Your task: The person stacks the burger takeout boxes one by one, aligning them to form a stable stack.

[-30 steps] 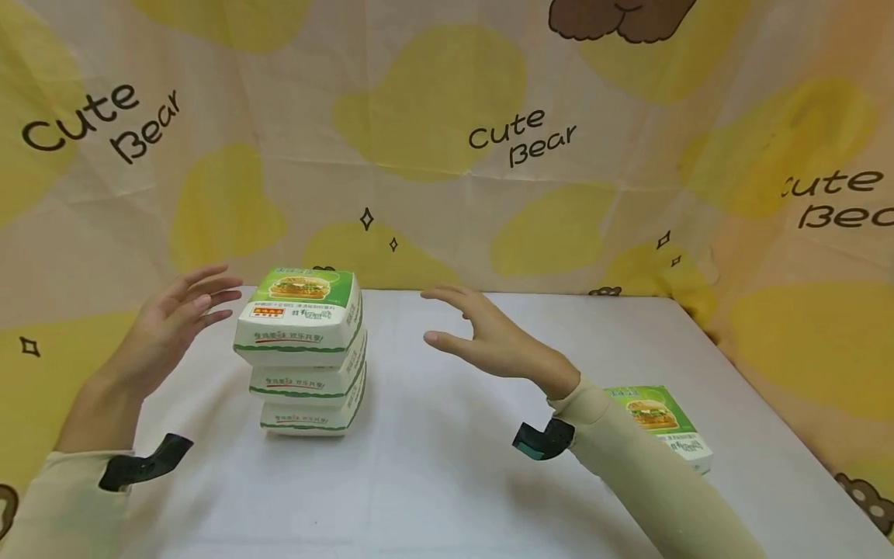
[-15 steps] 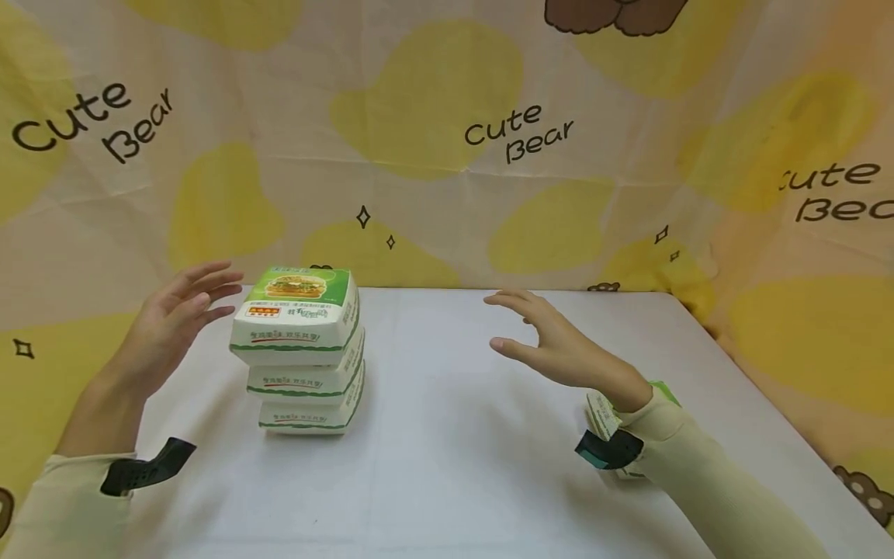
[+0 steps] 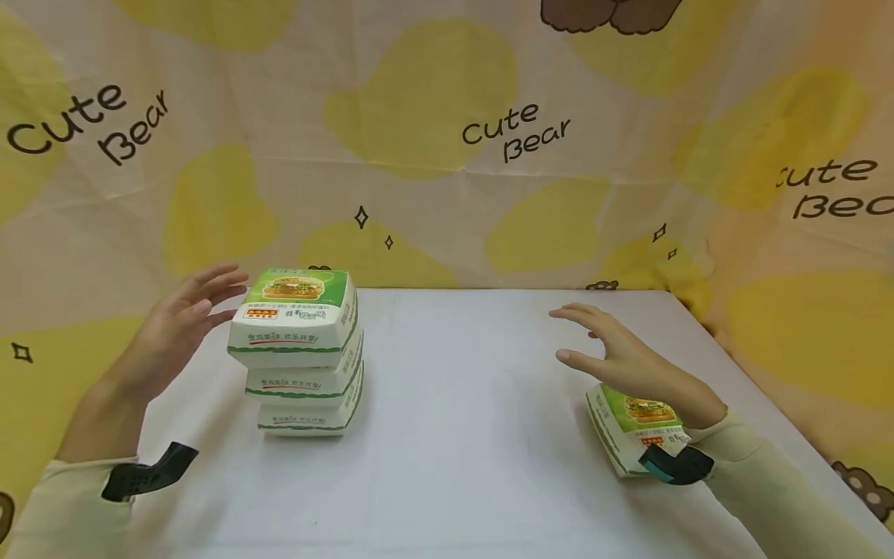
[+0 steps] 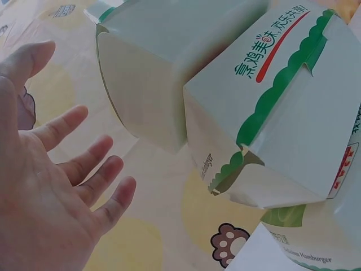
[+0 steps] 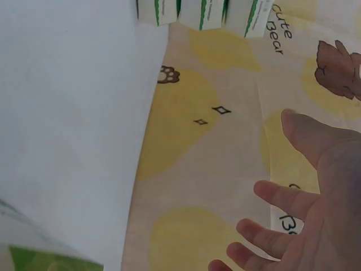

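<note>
Three white and green burger boxes stand stacked at the left of the table, the top box [image 3: 293,318] sitting a little askew over the middle box [image 3: 300,383] and the bottom box [image 3: 300,418]. Close by the stack's left side is my left hand [image 3: 171,330], fingers relaxed and holding nothing; the left wrist view shows a gap between its fingertips and the boxes. My right hand [image 3: 628,353] hovers with spread, relaxed fingers above a single burger box [image 3: 618,435] at the right. The wrist and sleeve hide part of that box.
A white table [image 3: 447,435] reaches back to a printed cloth backdrop [image 3: 419,116] with yellow patches and bear lettering. The cloth also runs along the right side. Black straps [image 3: 150,470] are around both wrists.
My right hand has moved right, away from the stack and over the single box. The left hand has stayed nearly still beside the stack, and the boxes have not moved.
</note>
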`<state>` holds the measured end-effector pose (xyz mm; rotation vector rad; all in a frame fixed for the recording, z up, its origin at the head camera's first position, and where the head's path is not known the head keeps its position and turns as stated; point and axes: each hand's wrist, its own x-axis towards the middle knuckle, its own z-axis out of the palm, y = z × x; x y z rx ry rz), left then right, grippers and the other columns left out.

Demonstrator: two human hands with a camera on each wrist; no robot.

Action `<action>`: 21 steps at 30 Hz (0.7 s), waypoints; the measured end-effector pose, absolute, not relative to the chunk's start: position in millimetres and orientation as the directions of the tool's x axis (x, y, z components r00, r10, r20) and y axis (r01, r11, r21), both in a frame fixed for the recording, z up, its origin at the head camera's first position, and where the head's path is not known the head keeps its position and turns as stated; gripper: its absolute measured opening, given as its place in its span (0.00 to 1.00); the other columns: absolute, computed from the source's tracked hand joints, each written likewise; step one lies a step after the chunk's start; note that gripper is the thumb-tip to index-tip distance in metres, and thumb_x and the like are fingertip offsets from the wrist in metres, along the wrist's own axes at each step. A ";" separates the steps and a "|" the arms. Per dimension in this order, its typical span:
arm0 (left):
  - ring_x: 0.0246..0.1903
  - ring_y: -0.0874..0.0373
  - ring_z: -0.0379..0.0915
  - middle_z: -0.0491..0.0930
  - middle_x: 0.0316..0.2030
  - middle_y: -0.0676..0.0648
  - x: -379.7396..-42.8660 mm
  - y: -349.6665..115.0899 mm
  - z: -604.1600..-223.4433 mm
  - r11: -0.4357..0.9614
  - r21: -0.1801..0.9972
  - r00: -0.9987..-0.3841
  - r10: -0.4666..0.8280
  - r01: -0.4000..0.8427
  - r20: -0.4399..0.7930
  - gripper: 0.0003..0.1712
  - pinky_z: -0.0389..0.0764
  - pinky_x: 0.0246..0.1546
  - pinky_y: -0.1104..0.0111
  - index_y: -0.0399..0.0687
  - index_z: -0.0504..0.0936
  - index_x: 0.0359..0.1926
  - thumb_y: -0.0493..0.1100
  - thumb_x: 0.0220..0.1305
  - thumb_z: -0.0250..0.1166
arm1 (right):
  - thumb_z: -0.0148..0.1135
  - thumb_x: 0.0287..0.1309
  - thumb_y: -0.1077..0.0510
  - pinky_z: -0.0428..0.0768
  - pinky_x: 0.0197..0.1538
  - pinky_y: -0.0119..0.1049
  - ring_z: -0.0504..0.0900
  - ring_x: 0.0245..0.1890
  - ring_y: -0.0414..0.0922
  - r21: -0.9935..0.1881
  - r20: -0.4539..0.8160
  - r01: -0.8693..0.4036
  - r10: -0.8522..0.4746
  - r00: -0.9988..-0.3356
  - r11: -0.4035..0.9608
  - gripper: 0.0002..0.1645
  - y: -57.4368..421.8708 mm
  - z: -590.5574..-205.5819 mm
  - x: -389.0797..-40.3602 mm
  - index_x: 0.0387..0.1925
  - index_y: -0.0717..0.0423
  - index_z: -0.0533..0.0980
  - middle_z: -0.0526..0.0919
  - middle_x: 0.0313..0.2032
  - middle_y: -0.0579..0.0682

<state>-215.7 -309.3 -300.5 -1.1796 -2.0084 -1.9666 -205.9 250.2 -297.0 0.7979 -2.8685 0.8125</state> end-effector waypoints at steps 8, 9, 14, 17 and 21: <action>0.68 0.64 0.57 0.64 0.68 0.52 -211.0 -306.8 -297.0 -0.087 0.827 -0.724 0.439 0.555 0.532 0.30 0.65 0.62 0.77 0.36 0.48 0.74 0.28 0.72 0.31 | 0.61 0.63 0.46 0.66 0.59 0.69 0.61 0.68 0.62 -0.449 0.134 -0.451 -0.441 -0.888 0.771 0.38 290.7 -303.7 -196.9 0.71 0.44 0.59 0.59 0.72 0.57; 0.68 0.63 0.57 0.63 0.69 0.51 -210.6 -306.6 -296.9 -0.086 0.826 -0.722 0.441 0.557 0.532 0.30 0.64 0.62 0.77 0.35 0.47 0.74 0.28 0.72 0.31 | 0.61 0.62 0.46 0.65 0.58 0.70 0.60 0.69 0.63 -0.452 0.123 -0.443 -0.438 -0.891 0.774 0.39 296.5 -304.7 -196.0 0.71 0.44 0.59 0.58 0.72 0.58; 0.70 0.61 0.51 0.58 0.72 0.46 -208.6 -307.5 -297.9 -0.057 0.835 -0.733 0.447 0.548 0.512 0.31 0.60 0.63 0.75 0.34 0.43 0.74 0.31 0.73 0.35 | 0.63 0.60 0.49 0.62 0.56 0.74 0.58 0.68 0.68 -0.472 0.092 -0.419 -0.429 -0.899 0.776 0.42 326.0 -313.1 -197.2 0.72 0.42 0.57 0.55 0.73 0.61; 0.72 0.60 0.48 0.55 0.73 0.46 -208.9 -308.4 -299.4 -0.033 0.848 -0.744 0.462 0.529 0.483 0.32 0.58 0.62 0.76 0.38 0.42 0.75 0.32 0.73 0.37 | 0.63 0.60 0.51 0.68 0.56 0.67 0.61 0.68 0.59 -0.464 0.088 -0.420 -0.432 -0.898 0.780 0.43 342.7 -320.7 -197.6 0.73 0.43 0.56 0.56 0.72 0.61; 0.72 0.60 0.45 0.49 0.74 0.44 -210.9 -307.8 -301.8 0.026 0.860 -0.760 0.483 0.510 0.435 0.35 0.59 0.60 0.77 0.44 0.39 0.76 0.33 0.73 0.40 | 0.62 0.60 0.53 0.71 0.55 0.63 0.58 0.69 0.39 -0.486 0.051 -0.415 -0.449 -0.892 0.769 0.43 361.8 -331.5 -193.4 0.73 0.42 0.54 0.56 0.72 0.60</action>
